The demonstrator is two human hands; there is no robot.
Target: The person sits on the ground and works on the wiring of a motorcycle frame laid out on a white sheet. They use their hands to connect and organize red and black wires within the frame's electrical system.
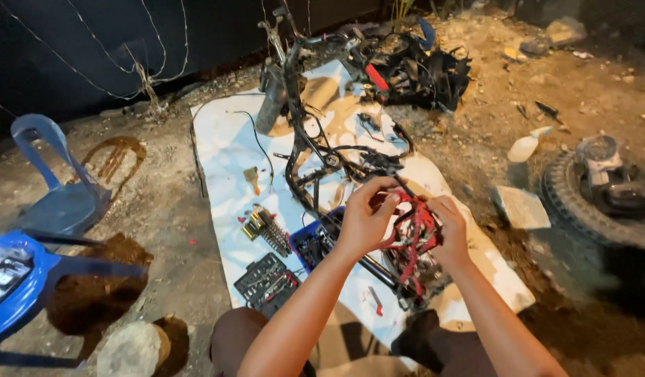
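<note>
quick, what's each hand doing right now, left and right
Left hand: closed, fingers pinching the red wire bundle.
Right hand: closed, gripping the same red wire bundle from the other side.

**Red wiring against a white sheet on brown ground**

The tangled bundle of red wires (411,234) between the left hand (366,218) and right hand (450,230) is bright red with dark patches. The bare metal scooter frame (305,139) is black. The flat ground sheet (228,150) is white with tan blotches. Near its lower left edge, a black socket tray (267,283) holds silver bits. Two moulded plastic chairs (54,195) are blue
</note>
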